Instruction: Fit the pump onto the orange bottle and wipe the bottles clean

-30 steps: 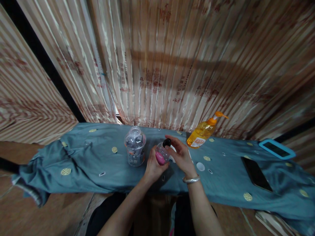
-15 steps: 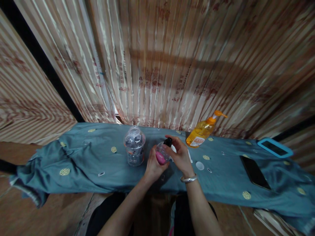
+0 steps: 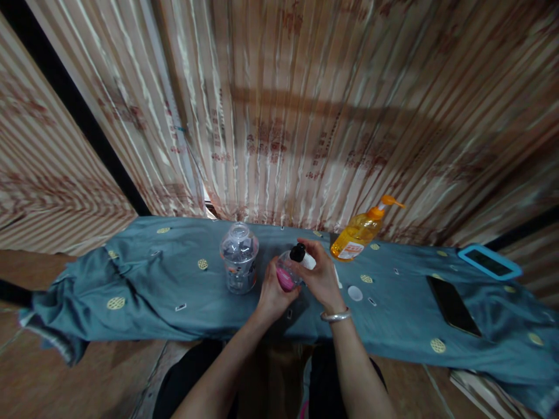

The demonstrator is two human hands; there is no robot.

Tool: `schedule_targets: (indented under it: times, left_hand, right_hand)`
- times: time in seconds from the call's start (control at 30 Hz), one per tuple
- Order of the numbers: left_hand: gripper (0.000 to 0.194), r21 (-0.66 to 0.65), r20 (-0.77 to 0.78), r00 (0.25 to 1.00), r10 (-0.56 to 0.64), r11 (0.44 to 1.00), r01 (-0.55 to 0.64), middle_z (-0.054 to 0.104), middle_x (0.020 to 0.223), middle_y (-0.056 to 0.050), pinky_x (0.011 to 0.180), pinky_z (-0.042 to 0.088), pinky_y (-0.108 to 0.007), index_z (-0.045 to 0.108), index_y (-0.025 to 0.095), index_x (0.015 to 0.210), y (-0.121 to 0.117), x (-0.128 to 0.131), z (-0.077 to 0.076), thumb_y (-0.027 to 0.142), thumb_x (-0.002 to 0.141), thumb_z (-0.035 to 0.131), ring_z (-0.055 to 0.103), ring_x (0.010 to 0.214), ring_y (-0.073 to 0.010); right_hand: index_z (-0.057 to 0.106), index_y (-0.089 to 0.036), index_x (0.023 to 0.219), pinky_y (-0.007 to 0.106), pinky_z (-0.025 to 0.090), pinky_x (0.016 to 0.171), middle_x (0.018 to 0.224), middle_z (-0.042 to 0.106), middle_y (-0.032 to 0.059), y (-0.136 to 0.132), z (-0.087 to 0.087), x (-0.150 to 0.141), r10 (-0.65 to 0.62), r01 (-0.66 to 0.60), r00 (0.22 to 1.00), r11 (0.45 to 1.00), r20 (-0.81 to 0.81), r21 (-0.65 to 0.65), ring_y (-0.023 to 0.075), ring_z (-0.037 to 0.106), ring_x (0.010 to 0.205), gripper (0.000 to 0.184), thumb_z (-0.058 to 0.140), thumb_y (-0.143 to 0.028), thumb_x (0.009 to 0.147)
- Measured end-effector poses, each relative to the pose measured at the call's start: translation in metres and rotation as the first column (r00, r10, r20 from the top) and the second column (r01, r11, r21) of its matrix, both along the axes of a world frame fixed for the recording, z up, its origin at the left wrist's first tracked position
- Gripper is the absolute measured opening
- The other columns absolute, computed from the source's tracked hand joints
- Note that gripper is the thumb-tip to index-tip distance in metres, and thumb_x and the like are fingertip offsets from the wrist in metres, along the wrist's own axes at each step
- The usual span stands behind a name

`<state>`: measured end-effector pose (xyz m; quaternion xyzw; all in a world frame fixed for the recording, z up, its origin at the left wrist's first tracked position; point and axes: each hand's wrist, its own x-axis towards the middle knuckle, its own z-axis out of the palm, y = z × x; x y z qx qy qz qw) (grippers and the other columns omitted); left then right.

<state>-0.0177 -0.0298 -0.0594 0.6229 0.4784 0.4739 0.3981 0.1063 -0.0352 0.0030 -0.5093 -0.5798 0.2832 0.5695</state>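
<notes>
My left hand (image 3: 274, 295) is wrapped round a clear bottle (image 3: 285, 278) with a pink label, low over the bench. The bottle's black cap (image 3: 297, 252) sits at its top, tilted toward the far right. Thumb and fingers of my right hand (image 3: 322, 274) close round that cap; a silver bangle (image 3: 336, 316) circles the wrist. Left of the bottle stands a clear plastic cup (image 3: 240, 265) with a domed lid and printed figures. Something white, partly hidden, lies behind my right hand.
An orange pump bottle (image 3: 356, 235) of yellow liquid stands back right. A small white disc (image 3: 354, 293), a black phone (image 3: 453, 305) and a blue-framed device (image 3: 489, 262) lie on the green cloth (image 3: 174, 273). Striped curtain (image 3: 279, 116) hangs close behind.
The black cap and my right fingers have shifted very slightly; both hands keep their hold on the bottle. Everything else stays where it was.
</notes>
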Motion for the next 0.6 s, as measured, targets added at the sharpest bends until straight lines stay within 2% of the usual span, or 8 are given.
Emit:
schedule_targets:
  times: [0.07, 0.17, 0.33, 0.6]
  left_hand:
    - [0.072, -0.002, -0.005, 1.0, -0.002, 1.0, 0.002, 0.06, 0.122, -0.011, 0.104, 0.047, -0.047, 0.045, 0.02, 0.124, 0.0, 0.0, 0.0, 0.016, 0.06, 0.078, 0.057, 0.12, -0.031]
    - [0.072, 0.003, 0.006, 1.0, -0.009, 1.0, 0.009, 0.06, 0.122, -0.01, 0.102, 0.048, -0.046, 0.046, 0.02, 0.124, 0.001, 0.0, 0.0, 0.016, 0.06, 0.078, 0.059, 0.119, -0.0303]
    - [0.072, 0.003, 0.0, 1.0, -0.003, 1.0, 0.003, 0.06, 0.121, -0.01, 0.103, 0.047, -0.048, 0.045, 0.021, 0.124, 0.0, 0.0, -0.001, 0.017, 0.06, 0.077, 0.058, 0.12, -0.0296]
    - [0.076, -0.02, -0.027, 1.0, -0.003, 1.0, 0.002, 0.059, 0.126, -0.012, 0.106, 0.045, -0.048, 0.041, 0.018, 0.128, 0.0, 0.0, -0.001, 0.02, 0.062, 0.077, 0.056, 0.123, -0.0303]
  right_hand:
    - [0.061, -0.023, 0.113, 0.047, 0.041, 0.1, 0.109, 0.065, 0.0058, 0.0, 0.0, 0.0, 0.017, -0.017, 1.0, 1.0, -0.005, -0.006, 0.0251, 0.059, 0.106, 0.045, 0.078, -0.037, 0.073]
    - [0.062, -0.024, 0.117, 0.043, 0.043, 0.1, 0.111, 0.067, 0.0054, -0.001, 0.003, 0.002, 0.127, -0.128, 0.991, 0.992, -0.047, -0.017, 0.0234, 0.061, 0.107, 0.042, 0.071, -0.039, 0.08]
    - [0.065, -0.027, 0.116, 0.038, 0.044, 0.102, 0.117, 0.068, 0.0025, -0.003, 0.007, 0.005, 0.254, -0.261, 0.953, 0.965, -0.164, -0.022, 0.0211, 0.061, 0.112, 0.038, 0.072, -0.038, 0.081]
    - [0.07, -0.027, 0.111, 0.037, 0.043, 0.102, 0.119, 0.07, 0.0035, -0.002, 0.009, 0.01, 0.241, -0.263, 0.888, 0.965, -0.391, -0.003, 0.0208, 0.061, 0.114, 0.035, 0.073, -0.043, 0.081]
